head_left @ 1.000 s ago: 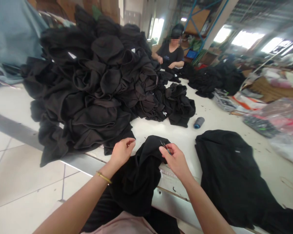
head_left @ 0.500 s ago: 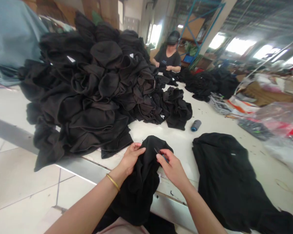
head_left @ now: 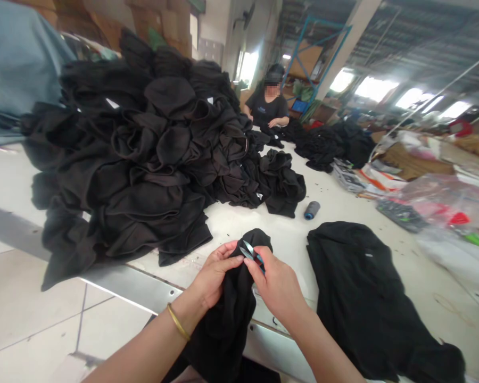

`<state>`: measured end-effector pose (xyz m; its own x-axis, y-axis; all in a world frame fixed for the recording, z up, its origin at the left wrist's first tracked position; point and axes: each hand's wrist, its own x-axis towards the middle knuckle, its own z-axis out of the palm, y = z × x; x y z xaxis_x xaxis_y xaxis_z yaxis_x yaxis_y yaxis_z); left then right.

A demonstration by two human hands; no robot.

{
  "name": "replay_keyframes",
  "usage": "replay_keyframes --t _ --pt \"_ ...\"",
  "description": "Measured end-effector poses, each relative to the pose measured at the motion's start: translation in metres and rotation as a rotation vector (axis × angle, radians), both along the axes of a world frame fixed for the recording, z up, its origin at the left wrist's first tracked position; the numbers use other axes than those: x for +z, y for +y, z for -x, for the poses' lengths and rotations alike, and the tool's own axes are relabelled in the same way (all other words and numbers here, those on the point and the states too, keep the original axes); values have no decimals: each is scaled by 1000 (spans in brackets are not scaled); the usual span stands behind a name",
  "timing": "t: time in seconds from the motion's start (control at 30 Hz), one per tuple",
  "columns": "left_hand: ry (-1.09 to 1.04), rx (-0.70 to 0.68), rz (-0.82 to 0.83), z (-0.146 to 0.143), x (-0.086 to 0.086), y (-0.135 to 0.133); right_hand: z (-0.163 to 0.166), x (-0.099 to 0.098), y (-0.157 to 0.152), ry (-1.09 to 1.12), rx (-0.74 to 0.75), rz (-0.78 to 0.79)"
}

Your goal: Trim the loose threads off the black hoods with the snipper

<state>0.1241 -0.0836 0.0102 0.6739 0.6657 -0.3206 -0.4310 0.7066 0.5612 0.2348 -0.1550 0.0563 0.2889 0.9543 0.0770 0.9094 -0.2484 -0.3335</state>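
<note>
While my right hand point(head_left: 274, 284) pinches snips point(head_left: 249, 251), my left hand point(head_left: 216, 276) grips black cloth point(head_left: 229, 314).
One slip could nick it.

2 hands point(head_left: 215, 276) point(head_left: 277, 290), 1 pr snips point(head_left: 250, 251), 1 spool point(head_left: 311, 210), 1 co-worker point(head_left: 266, 103).

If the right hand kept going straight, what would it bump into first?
Probably the bunched black garment that the left hand holds, right at the tips of the small snips in the right hand, though depth is hard to judge.
</note>
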Motion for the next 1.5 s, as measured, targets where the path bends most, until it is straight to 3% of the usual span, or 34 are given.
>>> replay_keyframes --t 0.23,0.5,0.83,1.37,1.5 --pt "-47 -113 56 2 2 -2 4 2 -6 -25 5 -69" --pt "-68 -10 12 -3 7 -13 7 -2 -13 -221 26 -113" --pt "-57 21 -9 -9 6 -20 10 -9 -17 -369 -22 -259" --pt "-29 19 -32 -9 5 -22 3 -9 -23 -209 -17 -218" --pt "-7 22 -35 -7 6 -22 1 -10 -23 -68 -35 -229"
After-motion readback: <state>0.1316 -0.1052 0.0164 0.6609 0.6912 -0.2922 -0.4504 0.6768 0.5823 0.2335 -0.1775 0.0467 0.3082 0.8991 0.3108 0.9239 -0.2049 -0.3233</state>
